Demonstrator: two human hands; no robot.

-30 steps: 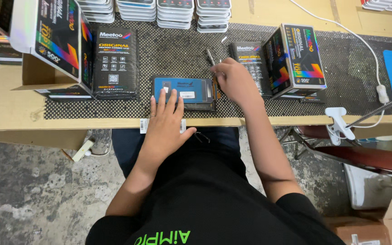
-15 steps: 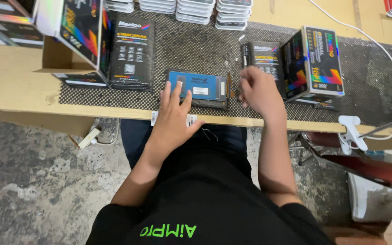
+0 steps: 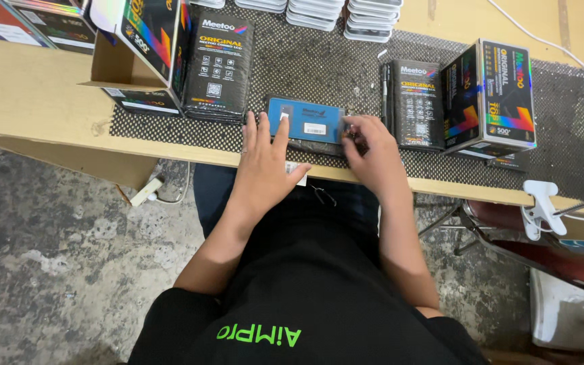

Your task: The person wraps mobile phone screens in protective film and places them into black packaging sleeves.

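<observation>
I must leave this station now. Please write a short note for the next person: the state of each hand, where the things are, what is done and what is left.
Left hand: open, fingers flat on the blue flat part.
Right hand: fingers curled at the part's right end; whether they grip is hidden.
The part lies on the dotted black mat, near the table's front edge.
Black packets stand left and right of it.
Done: part laid flat.
Left: it is not yet in a packet.
</observation>
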